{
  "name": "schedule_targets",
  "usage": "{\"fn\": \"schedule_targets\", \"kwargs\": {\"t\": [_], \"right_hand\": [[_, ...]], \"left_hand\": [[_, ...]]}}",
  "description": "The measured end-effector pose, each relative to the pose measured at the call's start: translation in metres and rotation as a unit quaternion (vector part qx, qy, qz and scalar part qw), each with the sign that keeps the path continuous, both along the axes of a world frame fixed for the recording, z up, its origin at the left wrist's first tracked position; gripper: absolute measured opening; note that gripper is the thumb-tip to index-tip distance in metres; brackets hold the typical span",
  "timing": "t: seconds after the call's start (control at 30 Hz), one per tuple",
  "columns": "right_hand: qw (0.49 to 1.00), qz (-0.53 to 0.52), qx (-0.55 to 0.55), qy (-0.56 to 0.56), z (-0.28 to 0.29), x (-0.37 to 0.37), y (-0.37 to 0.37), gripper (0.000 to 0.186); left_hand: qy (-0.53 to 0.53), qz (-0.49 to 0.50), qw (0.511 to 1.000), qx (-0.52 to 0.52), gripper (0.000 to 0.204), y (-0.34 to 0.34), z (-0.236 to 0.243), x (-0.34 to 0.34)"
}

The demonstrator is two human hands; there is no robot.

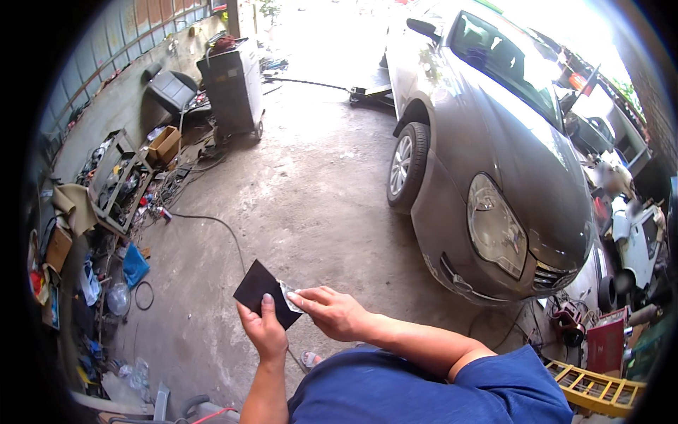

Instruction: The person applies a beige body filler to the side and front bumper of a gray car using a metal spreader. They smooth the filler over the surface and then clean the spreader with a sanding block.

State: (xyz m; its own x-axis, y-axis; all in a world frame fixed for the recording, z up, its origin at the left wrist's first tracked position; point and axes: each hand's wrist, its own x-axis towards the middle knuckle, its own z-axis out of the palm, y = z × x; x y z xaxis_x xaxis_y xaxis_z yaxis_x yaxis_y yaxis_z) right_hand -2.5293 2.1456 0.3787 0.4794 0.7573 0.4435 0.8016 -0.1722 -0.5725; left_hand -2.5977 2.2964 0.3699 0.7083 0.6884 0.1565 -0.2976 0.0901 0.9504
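A dark, square sheet that looks like sandpaper [258,286] is held out in front of my body, above the concrete floor. My left hand [265,331] grips its lower edge, thumb lying across the black face and the other fingers behind it. At the right edge, a pale grey strip of the sheet's back shows. The fingers of my right hand [332,311] are closed on that pale edge, palm turned down. Whether the sheet is folded there or being torn, I cannot tell.
A grey-brown car [494,162] stands at the right, its front wheel turned. Along the left wall are a tool cabinet [232,88], a loose car seat [173,90], a metal frame [120,184] and scrap. A black hose [219,220] crosses the floor. A yellow ladder [597,389] lies lower right.
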Motion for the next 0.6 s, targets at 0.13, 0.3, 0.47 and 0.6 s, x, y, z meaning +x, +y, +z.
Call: {"fn": "schedule_targets", "kwargs": {"t": [0.13,0.3,0.47,0.6], "right_hand": [[0.997,0.007,-0.072,0.013,-0.007,-0.002,-0.005,0.061],[1.0,-0.013,-0.005,0.018,0.012,-0.001,-0.003,0.061],[0.998,-0.027,-0.055,-0.01,0.006,-0.007,-0.003,0.062],[0.996,-0.051,-0.075,-0.003,0.004,-0.01,-0.008,0.061]], "left_hand": [[0.005,-0.005,0.999,0.043,0.032,0.003,0.001,-0.002],[0.033,-0.022,0.993,0.115,0.033,0.001,0.013,-0.005],[0.022,-0.019,0.994,0.104,0.034,-0.001,0.005,-0.004],[0.006,-0.04,0.994,0.105,0.034,0.001,0.013,-0.004]]}}
